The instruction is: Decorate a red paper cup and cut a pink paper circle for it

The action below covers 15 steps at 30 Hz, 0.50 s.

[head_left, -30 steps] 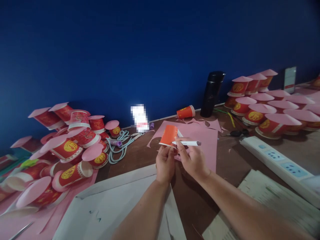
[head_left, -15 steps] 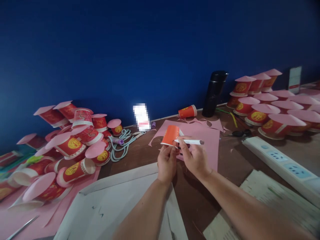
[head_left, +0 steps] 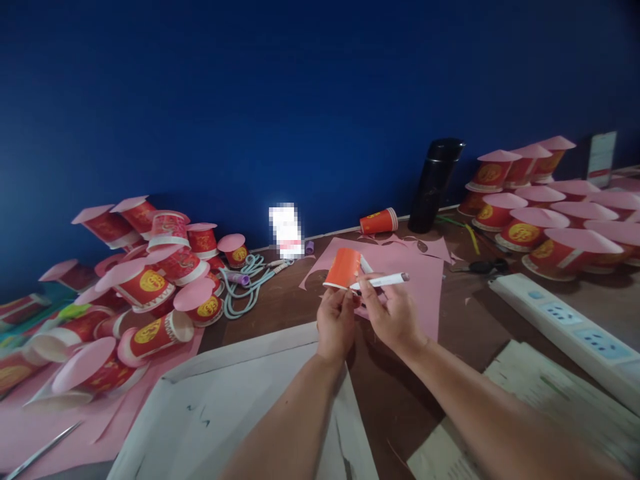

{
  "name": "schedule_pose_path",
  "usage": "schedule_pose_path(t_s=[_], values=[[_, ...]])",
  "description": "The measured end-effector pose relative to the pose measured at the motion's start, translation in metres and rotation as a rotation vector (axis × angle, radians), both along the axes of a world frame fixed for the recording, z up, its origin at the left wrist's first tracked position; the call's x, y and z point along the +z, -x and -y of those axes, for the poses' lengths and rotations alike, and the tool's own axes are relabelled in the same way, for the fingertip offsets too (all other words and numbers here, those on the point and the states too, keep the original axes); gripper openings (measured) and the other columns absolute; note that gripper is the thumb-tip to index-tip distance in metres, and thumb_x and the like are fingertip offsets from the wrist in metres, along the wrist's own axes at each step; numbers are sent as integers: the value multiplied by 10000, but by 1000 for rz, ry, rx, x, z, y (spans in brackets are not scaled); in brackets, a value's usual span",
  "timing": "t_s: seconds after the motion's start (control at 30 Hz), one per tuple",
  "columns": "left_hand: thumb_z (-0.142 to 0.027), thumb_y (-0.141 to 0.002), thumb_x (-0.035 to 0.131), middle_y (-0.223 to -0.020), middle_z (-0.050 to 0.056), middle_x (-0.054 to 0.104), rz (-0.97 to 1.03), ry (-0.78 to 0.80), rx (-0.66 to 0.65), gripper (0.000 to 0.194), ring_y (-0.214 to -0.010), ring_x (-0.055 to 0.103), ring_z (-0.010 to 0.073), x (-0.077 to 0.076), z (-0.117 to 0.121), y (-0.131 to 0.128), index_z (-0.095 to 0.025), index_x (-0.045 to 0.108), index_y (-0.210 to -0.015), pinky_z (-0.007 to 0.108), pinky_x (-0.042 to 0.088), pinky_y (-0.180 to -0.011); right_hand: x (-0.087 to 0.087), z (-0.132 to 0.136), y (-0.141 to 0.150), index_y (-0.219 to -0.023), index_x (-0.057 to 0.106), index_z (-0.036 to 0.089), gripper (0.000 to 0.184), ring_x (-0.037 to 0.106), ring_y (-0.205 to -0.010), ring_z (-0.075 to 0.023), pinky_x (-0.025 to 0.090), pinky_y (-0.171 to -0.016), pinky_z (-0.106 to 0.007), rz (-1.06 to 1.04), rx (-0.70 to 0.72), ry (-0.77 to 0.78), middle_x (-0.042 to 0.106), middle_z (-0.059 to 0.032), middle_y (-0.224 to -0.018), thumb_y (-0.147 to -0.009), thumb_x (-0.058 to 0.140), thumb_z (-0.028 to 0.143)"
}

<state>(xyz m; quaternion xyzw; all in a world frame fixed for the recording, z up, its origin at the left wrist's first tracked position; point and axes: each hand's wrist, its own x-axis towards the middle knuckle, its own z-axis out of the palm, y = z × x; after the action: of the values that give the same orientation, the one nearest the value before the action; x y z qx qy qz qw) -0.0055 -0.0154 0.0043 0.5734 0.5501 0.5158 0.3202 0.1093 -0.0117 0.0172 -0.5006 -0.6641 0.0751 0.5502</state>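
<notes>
My left hand (head_left: pixel 334 323) pinches the rim of an upside-down orange paper cup (head_left: pixel 343 268), held above the brown table. Close on its right, my right hand (head_left: pixel 392 315) grips a white marker pen (head_left: pixel 383 281), whose tip touches the cup's lower edge. Under both hands lies a pink paper sheet (head_left: pixel 415 280) with round cut-outs.
A heap of red cups with pink paper lids (head_left: pixel 145 287) fills the left. Rows of the same cups (head_left: pixel 530 213) stand at the right. A black flask (head_left: pixel 434 185), a lying cup (head_left: pixel 379 221), scissors (head_left: pixel 479 267), a white power strip (head_left: pixel 565 317), a cord (head_left: pixel 247 280) and white papers (head_left: pixel 235 407) surround the hands.
The hands stay together with cup and pen; the pen's far end has tilted slightly upward. The view has shifted a little to the left.
</notes>
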Motion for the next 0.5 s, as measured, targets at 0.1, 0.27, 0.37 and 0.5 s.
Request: schedule_pose_path(t_s=[0.1, 0.27, 0.37, 0.5], values=[[-274, -873, 482, -834, 23, 598, -9, -22, -22, 266, -795, 578, 137, 0, 0, 0, -185, 655, -691, 245, 428, -754, 1, 0, 0, -945, 652, 199, 250, 669, -846, -221, 517, -782, -357, 6, -21, 23, 725, -89, -939, -927, 467, 365], [-269, -872, 480, -823, 24, 592, -21, -7, -11, 269, -776, 574, 133, 0, 1, -1, -179, 642, -677, 244, 427, -744, 1, -1, -2, -923, 651, 194, 241, 667, -830, -217, 518, -775, -343, -15, 9, 55, 726, -80, -884, -919, 483, 367], [-265, -872, 479, -827, 28, 595, -13, -4, -10, 264, -793, 578, 138, 0, 0, -1, -178, 649, -690, 248, 431, -757, 1, -1, -2, -918, 651, 194, 245, 667, -824, -215, 522, -753, -334, -26, 21, 64, 723, -82, -893, -918, 483, 372], [-269, -869, 480, -855, 30, 604, 15, -12, -15, 250, -777, 577, 132, 0, 0, -2, -183, 660, -717, 246, 438, -746, 1, -1, -2, -933, 649, 196, 252, 671, -809, -216, 528, -714, -328, -44, 1, 54, 726, -86, -900, -921, 475, 377]])
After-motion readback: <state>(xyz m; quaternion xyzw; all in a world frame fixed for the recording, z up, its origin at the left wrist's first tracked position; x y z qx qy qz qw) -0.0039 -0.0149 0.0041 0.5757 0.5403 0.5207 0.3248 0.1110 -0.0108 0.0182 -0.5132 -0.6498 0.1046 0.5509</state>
